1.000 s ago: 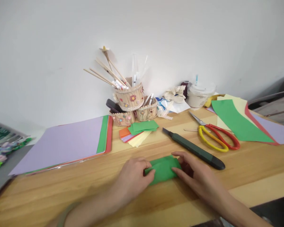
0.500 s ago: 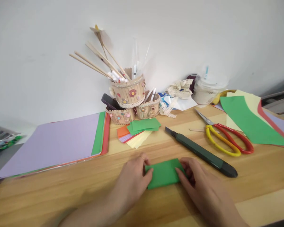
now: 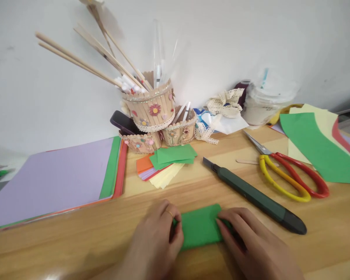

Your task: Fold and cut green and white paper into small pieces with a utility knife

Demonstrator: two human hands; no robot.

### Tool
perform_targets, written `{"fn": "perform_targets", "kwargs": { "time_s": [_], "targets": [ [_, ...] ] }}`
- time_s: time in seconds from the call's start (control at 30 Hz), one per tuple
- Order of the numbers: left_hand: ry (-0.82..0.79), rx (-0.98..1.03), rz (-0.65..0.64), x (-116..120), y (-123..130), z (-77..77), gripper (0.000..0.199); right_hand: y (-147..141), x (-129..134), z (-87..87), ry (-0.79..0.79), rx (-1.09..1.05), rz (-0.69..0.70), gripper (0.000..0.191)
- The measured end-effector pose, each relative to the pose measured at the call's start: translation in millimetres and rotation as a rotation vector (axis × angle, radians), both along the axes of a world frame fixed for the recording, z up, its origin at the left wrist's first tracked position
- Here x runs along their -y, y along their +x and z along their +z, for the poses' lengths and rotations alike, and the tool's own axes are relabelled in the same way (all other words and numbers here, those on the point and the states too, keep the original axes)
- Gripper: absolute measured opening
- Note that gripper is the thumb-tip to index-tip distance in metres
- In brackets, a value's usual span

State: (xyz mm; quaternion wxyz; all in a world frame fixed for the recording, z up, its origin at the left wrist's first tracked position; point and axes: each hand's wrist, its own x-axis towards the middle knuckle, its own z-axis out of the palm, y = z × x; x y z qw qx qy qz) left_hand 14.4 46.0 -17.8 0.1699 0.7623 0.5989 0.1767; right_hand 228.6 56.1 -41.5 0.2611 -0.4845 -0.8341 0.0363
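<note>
A small green paper rectangle [image 3: 200,225] lies just above the wooden table, between my two hands. My left hand [image 3: 159,237] grips its left end, thumb and fingers closed around the edge. At the opposite end, my right hand [image 3: 251,237] pinches the right edge between thumb and fingers. Whether it is one folded sheet or several stacked pieces, I cannot tell. Beyond it lies a fan of small paper strips [image 3: 163,179] in yellow, purple, red and orange, with green strips [image 3: 175,154] on top. Right of these is a dark green craft knife [image 3: 251,190], its tip pointing away to the left.
Scissors [image 3: 297,182] with yellow and red handles lie at the right, beside cut coloured sheets [image 3: 317,147]. A stack of large coloured paper [image 3: 55,179] is at the left. Decorated stick pots [image 3: 151,109], lace ribbon [image 3: 226,102] and a plastic cup [image 3: 265,105] stand by the wall.
The view has moved closer, so things look larger and spread outward. Both hands still hold the green paper; my left fingers are more curled over its end.
</note>
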Motion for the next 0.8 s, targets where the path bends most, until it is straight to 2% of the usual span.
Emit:
{"fn": "perform_targets", "kwargs": {
  "time_s": [0.37,0.8],
  "targets": [
    [-0.155,0.025,0.016,2.6,-8.0,-4.2,0.013,5.0,-2.1,-3.1,-0.041,-0.022,0.032,0.018],
    [-0.177,0.041,0.066,2.6,-5.2,1.7,0.017,4.7,-4.2,-3.6,-0.044,-0.010,0.013,0.019]
  ]
}}
